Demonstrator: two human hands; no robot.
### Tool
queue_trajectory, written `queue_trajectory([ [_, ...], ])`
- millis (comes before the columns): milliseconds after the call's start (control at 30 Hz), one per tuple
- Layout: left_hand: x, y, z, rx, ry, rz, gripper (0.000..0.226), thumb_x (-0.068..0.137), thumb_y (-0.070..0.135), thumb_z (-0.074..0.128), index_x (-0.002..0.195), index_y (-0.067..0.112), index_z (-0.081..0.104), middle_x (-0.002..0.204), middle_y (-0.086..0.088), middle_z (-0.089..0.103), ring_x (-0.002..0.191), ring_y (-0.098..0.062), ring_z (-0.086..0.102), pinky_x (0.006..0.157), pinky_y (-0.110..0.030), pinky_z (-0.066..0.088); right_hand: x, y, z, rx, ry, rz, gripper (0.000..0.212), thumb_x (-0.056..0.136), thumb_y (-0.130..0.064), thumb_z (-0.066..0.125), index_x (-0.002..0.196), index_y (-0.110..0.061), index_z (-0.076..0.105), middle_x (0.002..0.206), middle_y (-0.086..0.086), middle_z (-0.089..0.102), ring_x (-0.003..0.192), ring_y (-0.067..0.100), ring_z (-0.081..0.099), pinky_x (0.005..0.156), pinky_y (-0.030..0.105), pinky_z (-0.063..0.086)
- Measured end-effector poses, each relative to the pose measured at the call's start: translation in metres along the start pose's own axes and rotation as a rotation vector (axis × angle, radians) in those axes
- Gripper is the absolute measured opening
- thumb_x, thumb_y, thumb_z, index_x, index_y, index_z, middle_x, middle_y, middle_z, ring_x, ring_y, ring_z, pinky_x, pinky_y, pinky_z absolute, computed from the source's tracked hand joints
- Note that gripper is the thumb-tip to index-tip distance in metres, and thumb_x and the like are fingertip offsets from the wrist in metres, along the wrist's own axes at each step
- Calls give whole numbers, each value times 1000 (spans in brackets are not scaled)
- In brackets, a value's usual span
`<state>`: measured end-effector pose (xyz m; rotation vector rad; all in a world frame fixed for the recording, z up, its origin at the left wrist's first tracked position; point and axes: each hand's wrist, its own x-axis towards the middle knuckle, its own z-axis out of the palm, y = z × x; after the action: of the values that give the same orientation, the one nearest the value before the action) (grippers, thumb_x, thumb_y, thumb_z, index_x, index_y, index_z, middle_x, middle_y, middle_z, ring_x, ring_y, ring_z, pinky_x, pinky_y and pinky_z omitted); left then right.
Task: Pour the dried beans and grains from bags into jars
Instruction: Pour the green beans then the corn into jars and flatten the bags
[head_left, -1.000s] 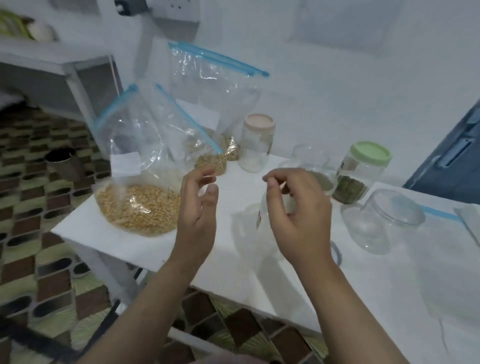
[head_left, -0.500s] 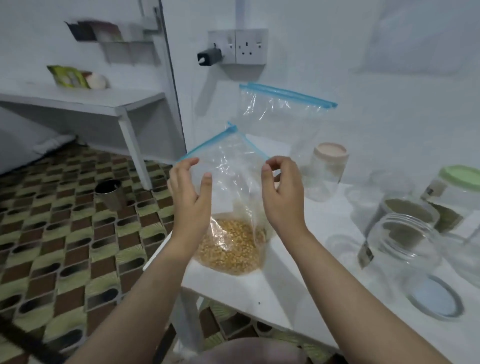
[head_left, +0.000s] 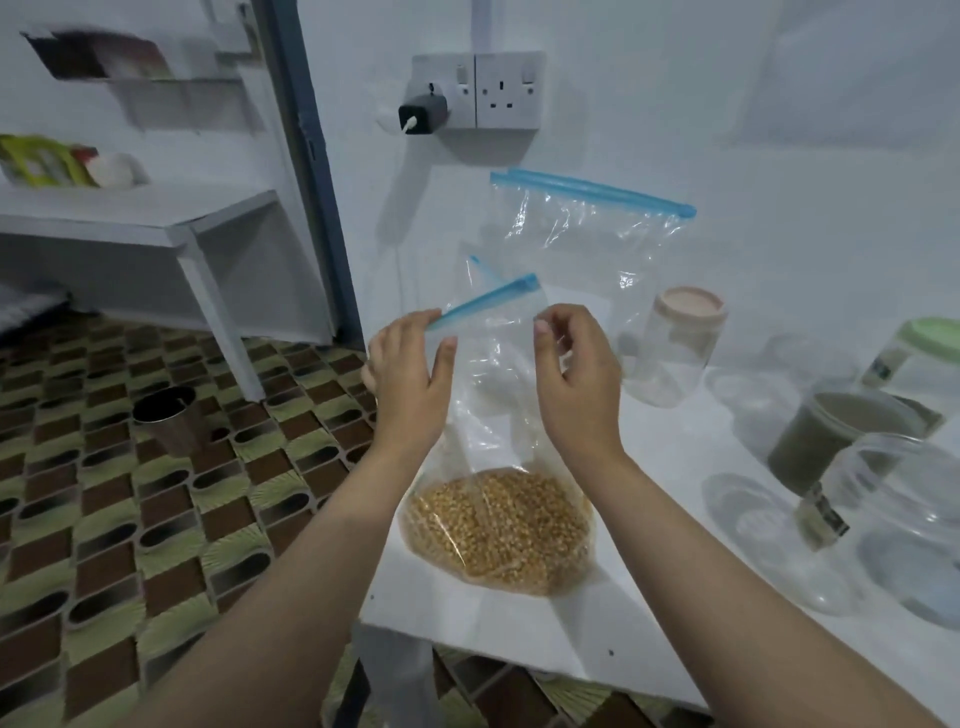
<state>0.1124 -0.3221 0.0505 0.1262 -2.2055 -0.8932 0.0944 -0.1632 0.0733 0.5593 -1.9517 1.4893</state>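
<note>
On the white table (head_left: 519, 623), a crinkled clear zip bag (head_left: 498, 415) stands upright, yellow kernels (head_left: 498, 525) pooled in its base. The left hand (head_left: 410, 384) pinches its blue zip strip; the right hand (head_left: 576, 384) curls at the film, contact unclear. Translucent jars (head_left: 675, 348) blur rightward, partly cropped.

The light is dim, cool and bluish, with no source in view. Soft shadows fall on the wall (head_left: 779, 156) below the socket (head_left: 475, 91). Small glints mark the plastic bag (head_left: 587, 244) at 1 o'clock. The shelf (head_left: 130, 57) at 10 o'clock is smeared by blur. Wide-angle bending curves the door frame (head_left: 306, 156) and the edges.
</note>
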Motion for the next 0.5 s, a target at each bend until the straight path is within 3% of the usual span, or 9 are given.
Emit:
queue_trajectory([
  [100, -1, 13, -1, -64, 41, 54, 43, 98, 48, 37, 131, 23, 53, 131, 8, 52, 129, -14, 36, 105, -39, 26, 1, -11, -6, 28, 4, 1, 7, 101, -13, 53, 99, -14, 59, 81, -7, 57, 74, 9, 53, 69, 20, 40],
  [167, -2, 27, -3, -105, 64, 111, 39, 100, 44, 38, 131, 24, 53, 130, 10, 52, 129, -12, 37, 106, -40, 26, 1, -19, -11, 23, -9, -44, 8, 101, -13, 53, 103, -13, 61, 78, -11, 56, 72, 8, 54, 68, 17, 40],
  [367, -3, 72, -22, -305, 63, 209, 32, 102, 41, 39, 123, 28, 60, 123, 15, 59, 125, -9, 46, 107, -50, 34, -2, -38, -16, -60, -82, -249, 10, 101, -14, 54, 96, -12, 62, 75, -3, 60, 70, 18, 56, 66, 38, 48],
  [500, 1, 77, -28, -369, 101, 225, 21, 99, 43, 47, 102, 33, 65, 114, 18, 61, 121, -13, 50, 101, -54, 38, -4, -42, -14, -72, -77, -294, 11, 99, -8, 55, 91, -10, 62, 76, -3, 58, 70, 17, 53, 66, 39, 47],
])
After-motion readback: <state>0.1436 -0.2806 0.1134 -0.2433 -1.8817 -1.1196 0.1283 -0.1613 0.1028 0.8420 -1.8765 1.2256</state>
